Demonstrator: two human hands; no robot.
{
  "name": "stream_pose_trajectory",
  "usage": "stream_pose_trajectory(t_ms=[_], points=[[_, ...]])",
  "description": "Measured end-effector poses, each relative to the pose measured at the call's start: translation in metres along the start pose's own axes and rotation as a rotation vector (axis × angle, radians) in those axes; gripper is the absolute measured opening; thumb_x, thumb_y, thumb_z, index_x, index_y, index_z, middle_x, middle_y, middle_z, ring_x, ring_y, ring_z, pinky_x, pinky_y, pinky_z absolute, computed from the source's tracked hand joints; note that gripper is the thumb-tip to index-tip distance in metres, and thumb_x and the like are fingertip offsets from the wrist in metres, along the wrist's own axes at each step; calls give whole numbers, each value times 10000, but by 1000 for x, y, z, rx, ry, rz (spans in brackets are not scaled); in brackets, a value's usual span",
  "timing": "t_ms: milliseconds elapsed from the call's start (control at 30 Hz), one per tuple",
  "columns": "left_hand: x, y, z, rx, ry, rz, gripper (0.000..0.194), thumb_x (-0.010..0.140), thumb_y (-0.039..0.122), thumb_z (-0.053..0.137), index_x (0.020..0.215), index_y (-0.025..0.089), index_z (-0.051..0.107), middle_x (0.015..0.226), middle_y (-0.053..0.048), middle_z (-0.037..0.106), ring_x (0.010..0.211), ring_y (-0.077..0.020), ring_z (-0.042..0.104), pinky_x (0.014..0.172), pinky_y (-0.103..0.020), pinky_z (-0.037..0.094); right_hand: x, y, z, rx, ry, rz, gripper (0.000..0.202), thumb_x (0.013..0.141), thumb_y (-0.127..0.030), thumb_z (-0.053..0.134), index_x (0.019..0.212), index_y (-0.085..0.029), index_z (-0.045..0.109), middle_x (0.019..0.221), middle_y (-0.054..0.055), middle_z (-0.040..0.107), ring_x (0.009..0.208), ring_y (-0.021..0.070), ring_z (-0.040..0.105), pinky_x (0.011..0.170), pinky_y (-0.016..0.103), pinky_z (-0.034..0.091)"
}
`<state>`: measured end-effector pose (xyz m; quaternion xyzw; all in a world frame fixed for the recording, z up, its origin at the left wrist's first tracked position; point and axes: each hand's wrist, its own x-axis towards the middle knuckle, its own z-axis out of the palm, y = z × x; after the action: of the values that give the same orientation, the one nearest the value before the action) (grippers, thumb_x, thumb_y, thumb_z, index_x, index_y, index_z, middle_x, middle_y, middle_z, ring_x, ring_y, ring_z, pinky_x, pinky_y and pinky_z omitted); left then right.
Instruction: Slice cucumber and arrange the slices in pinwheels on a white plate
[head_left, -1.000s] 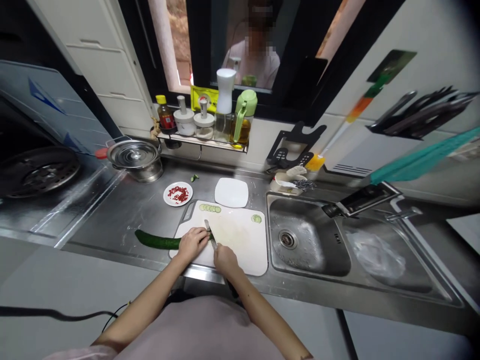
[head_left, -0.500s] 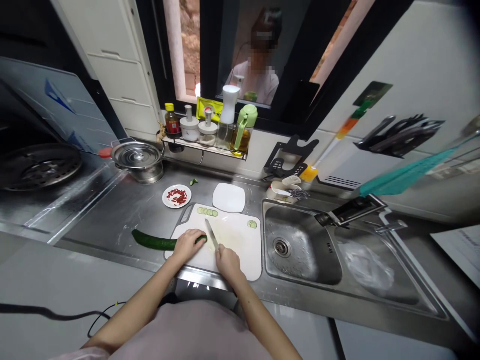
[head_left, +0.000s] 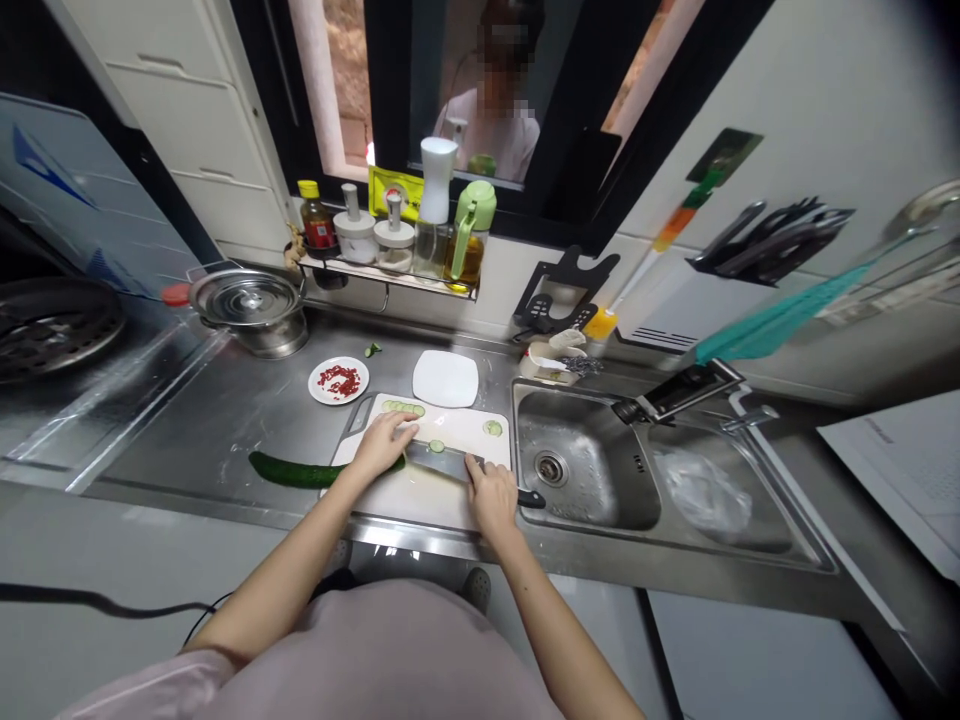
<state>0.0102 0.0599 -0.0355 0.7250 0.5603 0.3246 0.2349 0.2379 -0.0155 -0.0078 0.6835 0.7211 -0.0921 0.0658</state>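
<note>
My right hand (head_left: 493,496) holds a kitchen knife (head_left: 448,462) near where blade and handle meet, the black handle sticking out to the right. The blade lies nearly flat over the white cutting board (head_left: 427,507), with a cucumber slice (head_left: 436,446) on or against it. My left hand (head_left: 383,441) is open, fingers stretched out near the blade's tip. Under that hand runs a long green cucumber (head_left: 292,471), partly hidden, its far end past the board's left edge. A row of cucumber slices (head_left: 403,408) lies at the board's back, and more slices (head_left: 493,428) at its right corner.
Behind the board stand a white plate (head_left: 445,378) and a small dish with chopped red pieces (head_left: 339,363). A sink (head_left: 600,485) is right of the board. A lidded steel pot (head_left: 259,325) stands left, and a shelf of bottles (head_left: 390,272) runs along the window.
The knife has turned from pointing away to lying sideways, its blade pointing left. My left hand has lifted off the cucumber's end and opened toward the blade. A slice now shows at the blade.
</note>
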Motion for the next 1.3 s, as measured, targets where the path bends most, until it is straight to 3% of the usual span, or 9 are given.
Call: stream_pose_trajectory(t_ms=[167, 300, 533, 733, 900, 1100, 1300], points=[[15, 20, 7, 134, -384, 65, 369, 832, 493, 578, 1064, 238, 709, 1130, -54, 701, 1098, -261, 602, 1006, -393, 408, -5, 4, 5, -36, 79, -40, 461, 927, -198, 465, 1380, -272, 505, 1022, 111, 636, 969, 234, 519, 837, 345, 306], [14, 24, 15, 138, -488, 41, 335, 829, 471, 579, 1034, 242, 711, 1089, -47, 707, 1038, -238, 624, 954, -342, 427, -9, 7, 11, -41, 102, -36, 445, 915, -215, 507, 1356, -277, 526, 996, 99, 643, 951, 225, 520, 818, 337, 301], [15, 29, 28, 114, -489, 47, 243, 735, 327, 678, 952, 221, 697, 987, -43, 704, 964, -222, 626, 878, -304, 443, -12, 12, 19, -42, 64, -13, 429, 913, -222, 510, 1336, -278, 551, 1001, 91, 650, 946, 226, 535, 812, 333, 303], [19, 35, 31, 75, -467, 36, 143, 736, 256, 646, 864, 208, 688, 881, -28, 697, 858, -186, 619, 774, -262, 439, -10, 10, 21, -46, 31, 4, 449, 896, -215, 533, 1341, -271, 554, 994, 95, 656, 959, 230, 544, 813, 328, 305], [30, 21, 37, -11, -383, -149, 151, 763, 265, 619, 884, 225, 700, 840, 4, 710, 776, -154, 627, 704, -238, 429, -11, 9, 23, -32, 8, 21, 443, 897, -225, 538, 1337, -278, 559, 981, 92, 662, 959, 231, 556, 806, 324, 309], [58, -6, 37, 100, -165, -462, 210, 814, 239, 553, 940, 267, 719, 960, 0, 737, 912, -183, 641, 817, -285, 424, -13, 13, 24, -10, 3, 41, 417, 916, -231, 509, 1326, -275, 575, 982, 85, 672, 952, 228, 570, 815, 324, 312], [75, -20, 41, 223, -183, -502, 160, 793, 312, 606, 901, 277, 719, 964, -9, 745, 957, -215, 632, 902, -346, 373, -14, 18, 28, -2, 5, 60, 416, 908, -226, 515, 1317, -275, 582, 983, 80, 677, 952, 225, 568, 814, 322, 311]])
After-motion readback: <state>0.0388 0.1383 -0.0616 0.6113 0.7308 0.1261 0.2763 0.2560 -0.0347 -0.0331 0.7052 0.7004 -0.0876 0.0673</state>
